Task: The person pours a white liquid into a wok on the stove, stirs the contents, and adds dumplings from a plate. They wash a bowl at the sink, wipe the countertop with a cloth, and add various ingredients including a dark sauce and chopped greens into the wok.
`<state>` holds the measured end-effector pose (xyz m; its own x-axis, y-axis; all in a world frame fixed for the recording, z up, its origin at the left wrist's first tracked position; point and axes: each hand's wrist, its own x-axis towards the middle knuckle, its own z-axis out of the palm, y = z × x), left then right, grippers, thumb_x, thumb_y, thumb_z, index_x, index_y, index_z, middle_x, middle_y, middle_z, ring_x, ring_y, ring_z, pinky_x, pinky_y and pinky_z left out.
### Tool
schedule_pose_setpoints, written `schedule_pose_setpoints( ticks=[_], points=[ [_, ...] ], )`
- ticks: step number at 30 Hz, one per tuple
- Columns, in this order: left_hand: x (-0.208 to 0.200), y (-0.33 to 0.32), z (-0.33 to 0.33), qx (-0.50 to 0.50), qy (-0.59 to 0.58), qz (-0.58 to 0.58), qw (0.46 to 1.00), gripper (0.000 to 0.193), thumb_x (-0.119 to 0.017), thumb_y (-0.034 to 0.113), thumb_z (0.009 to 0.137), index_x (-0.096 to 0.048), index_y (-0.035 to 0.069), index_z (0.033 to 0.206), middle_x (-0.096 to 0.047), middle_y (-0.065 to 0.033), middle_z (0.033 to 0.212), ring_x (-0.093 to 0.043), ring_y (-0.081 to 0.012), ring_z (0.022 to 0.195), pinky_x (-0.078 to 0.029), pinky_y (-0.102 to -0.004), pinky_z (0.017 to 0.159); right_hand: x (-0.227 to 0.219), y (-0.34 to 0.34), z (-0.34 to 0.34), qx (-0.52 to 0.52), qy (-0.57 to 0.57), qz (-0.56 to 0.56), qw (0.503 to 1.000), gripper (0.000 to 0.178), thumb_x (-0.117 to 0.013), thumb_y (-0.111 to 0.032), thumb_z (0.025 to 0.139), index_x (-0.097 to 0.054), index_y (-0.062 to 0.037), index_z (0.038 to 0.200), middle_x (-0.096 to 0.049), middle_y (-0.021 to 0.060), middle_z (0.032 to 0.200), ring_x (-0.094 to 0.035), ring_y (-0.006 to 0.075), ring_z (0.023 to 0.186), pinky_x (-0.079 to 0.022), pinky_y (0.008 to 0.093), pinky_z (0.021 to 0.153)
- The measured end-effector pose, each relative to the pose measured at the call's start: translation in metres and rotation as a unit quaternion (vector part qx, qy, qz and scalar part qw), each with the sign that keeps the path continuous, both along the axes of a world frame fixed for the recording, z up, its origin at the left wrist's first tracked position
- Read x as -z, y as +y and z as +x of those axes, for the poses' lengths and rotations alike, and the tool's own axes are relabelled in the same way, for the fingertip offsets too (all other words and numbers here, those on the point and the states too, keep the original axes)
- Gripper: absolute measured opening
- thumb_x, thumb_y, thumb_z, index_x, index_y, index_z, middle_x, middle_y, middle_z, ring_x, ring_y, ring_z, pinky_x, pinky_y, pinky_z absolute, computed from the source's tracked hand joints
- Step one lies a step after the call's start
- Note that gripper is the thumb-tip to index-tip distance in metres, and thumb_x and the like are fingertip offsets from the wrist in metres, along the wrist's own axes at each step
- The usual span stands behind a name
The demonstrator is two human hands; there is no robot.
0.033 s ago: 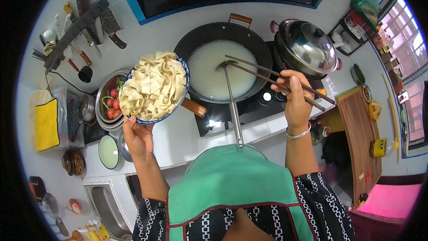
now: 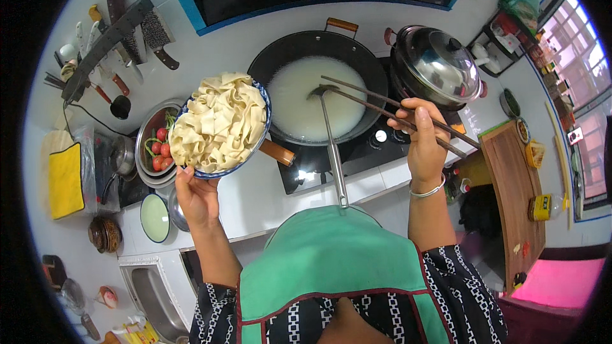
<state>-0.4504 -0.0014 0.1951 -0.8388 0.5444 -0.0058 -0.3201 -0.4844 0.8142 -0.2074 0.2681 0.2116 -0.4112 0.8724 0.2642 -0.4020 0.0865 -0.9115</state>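
Observation:
My left hand (image 2: 199, 199) grips the near edge of a blue-and-white plate (image 2: 260, 143) heaped with wide flat noodles (image 2: 220, 124). The plate is held up to the left of a black wok (image 2: 268, 64), overlapping its wooden handle. In my right hand (image 2: 424, 140) is a pair of long dark chopsticks (image 2: 376, 103), their tips apart above the cloudy whitish liquid (image 2: 312, 118) in the wok. A long-handled metal ladle (image 2: 333, 153) rests with its head in the liquid and its handle toward my green apron.
A lidded steel pot (image 2: 437, 67) stands right of the wok on the black cooktop (image 2: 312, 172). Left are a metal bowl with radishes (image 2: 160, 150), a pale green bowl (image 2: 155, 218) and a sink (image 2: 153, 293). Knives hang on a wall rack (image 2: 108, 48). A wooden board (image 2: 513, 185) lies right.

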Motion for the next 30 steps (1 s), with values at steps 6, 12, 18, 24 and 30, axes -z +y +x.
schedule_pose_setpoints(
  ticks=[6,12,18,24,30],
  points=[
    [0.000,-0.013,0.002,0.030,-0.011,-0.012,0.999,0.060,-0.049,0.017,0.080,-0.029,-0.001,0.134,-0.047,-0.0153,0.128,-0.051,-0.0247,0.114,-0.046,-0.0371,0.091,-0.014,-0.049,0.013,0.027,0.034,0.027,0.999,0.033,-0.038,-0.021,0.093,-0.057,0.0062,0.099,-0.058,0.0138,0.092,-0.062,0.0209,0.078,-0.055,0.0327,0.069],
    [0.027,-0.054,0.012,0.064,-0.057,-0.033,0.996,0.056,-0.047,0.010,0.078,-0.033,-0.004,0.130,-0.048,-0.0171,0.126,-0.052,-0.0257,0.113,-0.045,-0.0360,0.092,-0.008,-0.139,0.013,-0.073,0.069,0.005,0.995,0.031,-0.041,-0.024,0.091,-0.048,0.0048,0.100,-0.049,0.0142,0.091,-0.058,0.0229,0.081,-0.054,0.0411,0.074],
    [0.064,-0.115,0.034,0.049,-0.096,-0.153,0.982,0.053,-0.047,0.008,0.078,-0.036,0.000,0.130,-0.051,-0.0146,0.123,-0.055,-0.0263,0.107,-0.049,-0.0392,0.087,0.013,-0.188,-0.008,-0.171,-0.009,-0.092,0.981,0.022,-0.043,-0.011,0.092,-0.052,0.0046,0.104,-0.060,0.0154,0.093,-0.063,0.0247,0.086,-0.053,0.0380,0.079],
    [0.157,-0.163,0.046,0.019,-0.179,-0.252,0.951,0.041,-0.042,-0.001,0.080,-0.041,0.003,0.122,-0.056,-0.0122,0.110,-0.060,-0.0217,0.089,-0.052,-0.0332,0.074,0.105,-0.232,-0.017,-0.137,-0.111,-0.263,0.949,0.024,-0.044,-0.019,0.094,-0.055,0.0010,0.102,-0.060,0.0090,0.085,-0.062,0.0196,0.074,-0.051,0.0301,0.071],
    [0.234,-0.174,0.031,0.005,-0.280,-0.286,0.916,0.036,-0.043,-0.003,0.083,-0.041,0.005,0.117,-0.055,-0.0136,0.110,-0.060,-0.0232,0.090,-0.054,-0.0360,0.074,0.186,-0.259,-0.016,-0.057,-0.168,-0.352,0.919,0.025,-0.047,-0.021,0.093,-0.058,0.0002,0.100,-0.059,0.0095,0.085,-0.062,0.0186,0.073,-0.052,0.0274,0.068]
  ],
)
